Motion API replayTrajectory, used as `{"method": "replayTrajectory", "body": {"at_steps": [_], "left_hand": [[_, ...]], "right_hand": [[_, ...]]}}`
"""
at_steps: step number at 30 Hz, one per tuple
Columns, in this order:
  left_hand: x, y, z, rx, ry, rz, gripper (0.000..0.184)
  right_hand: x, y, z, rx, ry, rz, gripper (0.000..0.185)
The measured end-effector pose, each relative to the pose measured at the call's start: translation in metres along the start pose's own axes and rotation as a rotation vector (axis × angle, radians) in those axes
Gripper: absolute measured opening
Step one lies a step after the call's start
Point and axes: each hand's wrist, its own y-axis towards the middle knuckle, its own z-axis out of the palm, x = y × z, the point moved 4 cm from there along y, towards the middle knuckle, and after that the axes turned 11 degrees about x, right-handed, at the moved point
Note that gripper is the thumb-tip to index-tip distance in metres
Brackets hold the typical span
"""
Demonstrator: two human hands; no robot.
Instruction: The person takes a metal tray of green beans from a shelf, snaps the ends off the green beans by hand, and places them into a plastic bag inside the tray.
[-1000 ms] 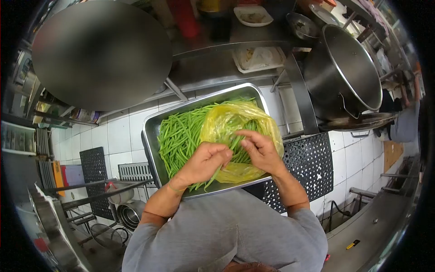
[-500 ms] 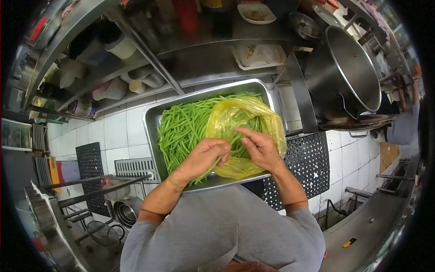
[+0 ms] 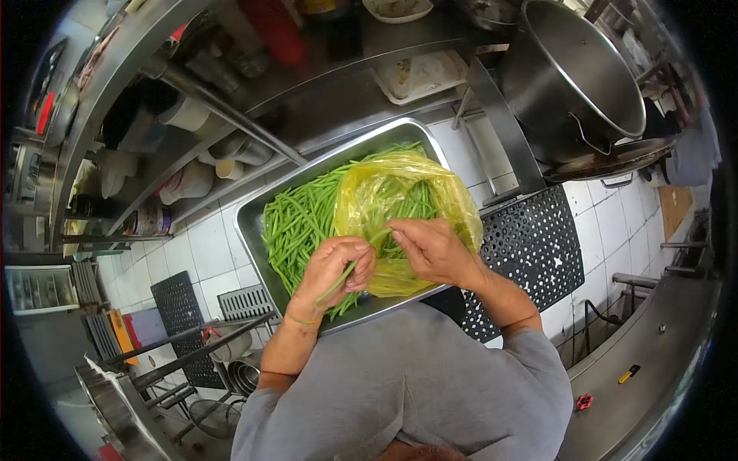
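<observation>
Gripping one slender green bean (image 3: pixel 336 286) in the curled left hand (image 3: pixel 338 267) and pinching near its end with the right hand (image 3: pixel 432 250), over a rectangular steel tray (image 3: pixel 252 219) bearing a translucent yellow plastic bag (image 3: pixel 458 206); probably light, smooth, snappable, best held gently near the ends.

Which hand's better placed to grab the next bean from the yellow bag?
Probably the right hand: it's over the yellow bag, pinching only the tip of the green bean that the left hand grips.
</observation>
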Motion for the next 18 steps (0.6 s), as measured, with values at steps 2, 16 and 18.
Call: {"method": "replayTrajectory", "body": {"at_steps": [2, 16, 18], "left_hand": [[0.000, -0.003, -0.001, -0.001, -0.039, -0.009, 0.033], [-0.013, -0.009, 0.009, -0.215, 0.489, 0.375, 0.030], [-0.011, -0.007, -0.002, -0.334, 0.491, 0.409, 0.021]], "right_hand": [[0.003, 0.001, 0.002, -0.016, -0.011, -0.007, 0.017], [-0.018, -0.013, 0.005, -0.293, 1.604, 0.327, 0.015], [-0.015, -0.017, 0.015, -0.193, 1.624, 0.414, 0.015]]}}
